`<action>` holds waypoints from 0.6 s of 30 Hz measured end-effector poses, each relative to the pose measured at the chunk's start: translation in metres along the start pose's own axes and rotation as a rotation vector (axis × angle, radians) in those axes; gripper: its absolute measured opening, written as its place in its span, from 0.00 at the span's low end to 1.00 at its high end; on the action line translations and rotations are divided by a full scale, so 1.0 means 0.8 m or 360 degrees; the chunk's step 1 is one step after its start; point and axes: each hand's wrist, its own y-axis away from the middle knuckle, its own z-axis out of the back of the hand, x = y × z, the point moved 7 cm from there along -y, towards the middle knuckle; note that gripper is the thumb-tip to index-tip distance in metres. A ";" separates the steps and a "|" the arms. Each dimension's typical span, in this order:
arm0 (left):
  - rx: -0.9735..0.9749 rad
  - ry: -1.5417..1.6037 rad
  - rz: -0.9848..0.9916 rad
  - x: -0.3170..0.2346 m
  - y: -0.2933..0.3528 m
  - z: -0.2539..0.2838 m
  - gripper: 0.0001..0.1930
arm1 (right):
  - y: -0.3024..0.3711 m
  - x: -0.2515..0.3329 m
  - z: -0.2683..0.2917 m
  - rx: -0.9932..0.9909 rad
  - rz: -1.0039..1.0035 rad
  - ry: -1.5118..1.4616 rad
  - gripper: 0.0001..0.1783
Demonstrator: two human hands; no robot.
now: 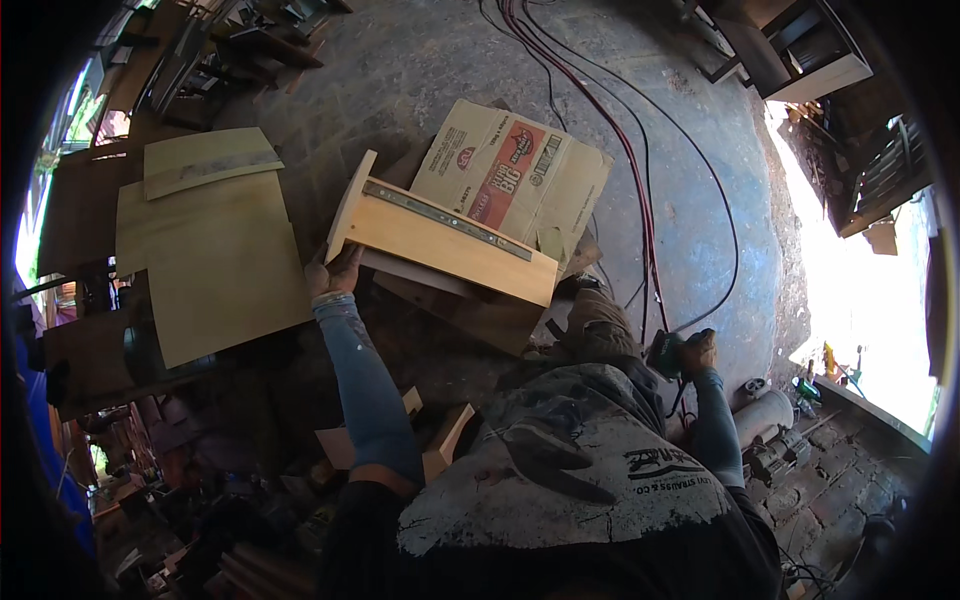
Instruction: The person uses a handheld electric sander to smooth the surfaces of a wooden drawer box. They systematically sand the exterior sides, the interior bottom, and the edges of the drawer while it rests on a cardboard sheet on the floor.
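Note:
A light wooden drawer (445, 247) is tilted in front of me, with a metal slide rail (450, 216) along its side and a wider front panel at its left end. My left hand (335, 273) grips it near that panel, from below. Out to my right, my right hand (700, 350) is closed around a dark green power tool (664, 356); its exact kind is hard to make out. Beneath and beyond the drawer lies a flattened cardboard box (577, 178). Part of the drawer's underside and the surface under it are in shadow.
Dark cables and a red hose (632, 150) run across the concrete floor (400, 70) towards the tool. Pale flat boards (225, 270) lie stacked at the left. Dark wooden furniture (800, 50) stands far right. A cylindrical machine (765, 418) sits at the lower right, near rough paving.

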 end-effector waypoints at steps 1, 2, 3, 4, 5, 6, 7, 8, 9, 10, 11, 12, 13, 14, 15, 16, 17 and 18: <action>0.0041 0.0052 0.0019 -0.009 -0.015 0.028 0.27 | 0.010 0.012 0.006 0.0063 -0.0059 0.0086 0.43; 0.0023 0.0095 0.0024 -0.007 -0.019 0.042 0.27 | 0.008 -0.001 0.013 0.0094 -0.0049 0.0109 0.44; 0.0010 0.0132 0.0026 -0.007 -0.023 0.050 0.28 | 0.002 -0.004 0.014 0.0117 -0.0033 0.0109 0.44; 0.0003 0.0172 0.0018 -0.009 -0.025 0.059 0.28 | -0.006 -0.007 0.019 0.0142 -0.0014 0.0111 0.44; -0.0092 0.0192 0.0007 -0.010 -0.012 0.067 0.28 | 0.013 0.020 0.033 0.0247 -0.0057 0.0173 0.46; -0.0100 0.0188 -0.0004 -0.007 -0.013 0.077 0.29 | 0.003 0.015 0.041 0.0230 -0.0046 0.0252 0.46; -0.0109 0.0184 -0.0011 -0.004 -0.014 0.088 0.31 | -0.012 0.005 0.040 0.0215 -0.0033 0.0332 0.46; -0.0125 0.0168 -0.0027 -0.005 -0.013 0.100 0.32 | -0.024 0.004 0.036 0.0220 -0.0010 0.0409 0.46; -0.0134 0.0191 -0.0009 0.000 -0.005 0.088 0.32 | -0.037 0.001 0.043 0.0207 -0.0036 0.0472 0.48; -0.0145 0.0216 0.0008 0.006 0.005 0.077 0.32 | -0.047 -0.006 0.058 0.0198 -0.0058 0.0509 0.48; -0.0218 0.0247 -0.0078 0.011 0.032 0.050 0.29 | -0.055 0.001 0.068 0.0204 -0.0064 0.0531 0.49; -0.0223 0.0166 -0.0152 0.010 0.053 0.025 0.28 | -0.061 0.013 0.076 0.0203 -0.0067 0.0539 0.49; -0.0231 0.0087 -0.0222 0.007 0.073 0.006 0.27 | -0.079 0.020 0.087 0.0150 -0.0026 0.0582 0.46; -0.0244 -0.0005 -0.0290 -0.001 0.088 -0.001 0.25 | -0.085 0.040 0.095 0.0137 0.0009 0.0559 0.44; -0.0147 0.0001 -0.0296 -0.010 0.099 -0.009 0.24 | -0.084 0.070 0.110 0.0135 0.0039 0.0539 0.43; -0.0111 -0.0069 -0.0393 -0.023 0.112 -0.017 0.23 | -0.087 0.090 0.115 0.0134 0.0068 0.0518 0.41; -0.0060 -0.0120 -0.0457 -0.020 0.126 -0.038 0.23 | -0.112 0.084 0.128 0.0055 0.0185 0.0470 0.37; -0.0016 -0.0175 -0.0530 -0.013 0.136 -0.054 0.22 | -0.140 0.078 0.136 -0.0089 0.0213 0.0531 0.42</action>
